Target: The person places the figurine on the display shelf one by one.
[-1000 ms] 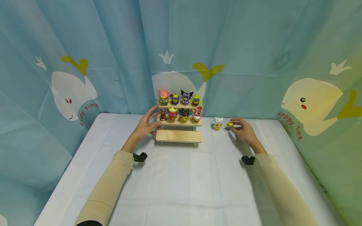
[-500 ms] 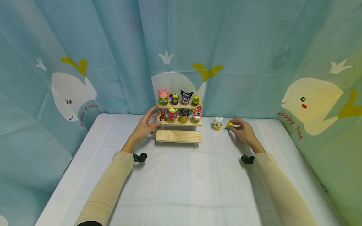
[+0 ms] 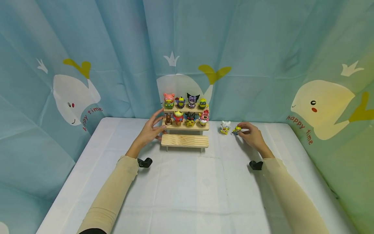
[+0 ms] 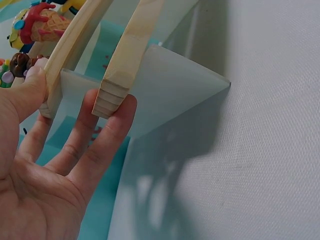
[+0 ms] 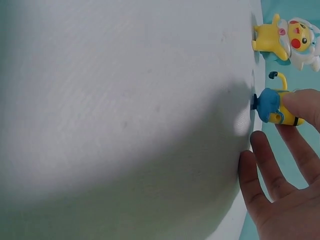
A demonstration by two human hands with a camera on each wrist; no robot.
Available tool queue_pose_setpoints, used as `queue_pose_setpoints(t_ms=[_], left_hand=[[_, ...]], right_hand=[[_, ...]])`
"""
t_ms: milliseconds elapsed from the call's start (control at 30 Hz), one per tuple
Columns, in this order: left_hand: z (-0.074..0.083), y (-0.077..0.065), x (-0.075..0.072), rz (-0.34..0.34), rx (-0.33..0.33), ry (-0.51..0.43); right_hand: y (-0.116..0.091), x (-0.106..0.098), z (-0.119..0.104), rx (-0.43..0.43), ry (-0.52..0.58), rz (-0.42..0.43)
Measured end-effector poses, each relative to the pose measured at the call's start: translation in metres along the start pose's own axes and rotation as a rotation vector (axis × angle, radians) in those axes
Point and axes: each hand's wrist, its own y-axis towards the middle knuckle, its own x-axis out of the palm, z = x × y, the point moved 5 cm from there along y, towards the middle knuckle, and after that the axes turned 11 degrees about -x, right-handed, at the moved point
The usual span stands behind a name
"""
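A three-tier wooden display stand [image 3: 184, 141] stands at the middle back, with small toy figurines on its top and middle tiers. My left hand [image 3: 149, 132] holds the stand's left end. In the left wrist view my thumb lies on one plank [image 4: 75, 47], and fingertips touch the end of the lower plank [image 4: 122, 65]. To the right, my right hand [image 3: 253, 138] pinches a yellow and blue Minion figurine [image 5: 272, 106] between thumb and finger. The figurine is upright, its base at the tabletop. Beside it, to the left, stands a Pikachu figurine [image 3: 225, 128] in a fluffy white hood.
A white cloth covers the table [image 3: 187, 188]. Blue-green curtains [image 3: 251, 48] printed with whales hang close behind and at both sides. Figurines such as a pink one [image 3: 169, 101] stand near the plank edges. Clear side supports [image 4: 175, 90] carry the planks.
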Motion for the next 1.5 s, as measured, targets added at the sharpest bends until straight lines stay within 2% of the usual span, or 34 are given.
queue_pose_setpoints(t_ms=[233,567,867,1333,1500], left_hand=[[-0.001,0.0,0.0,0.004,0.001,0.004],[-0.001,0.001,-0.001,0.002,0.01,0.01],[0.001,0.001,0.0,-0.009,0.007,-0.011],[-0.001,0.001,-0.001,-0.01,0.022,-0.01],[-0.001,0.001,-0.001,-0.007,0.022,-0.011]], right_hand=[[-0.008,-0.004,-0.01,-0.035,-0.013,-0.013],[-0.026,-0.029,-0.028,-0.153,-0.022,0.023],[-0.043,-0.044,-0.037,-0.164,-0.01,0.027],[-0.059,-0.05,-0.047,-0.212,0.035,0.059],[-0.06,-0.049,-0.06,-0.239,0.072,0.052]])
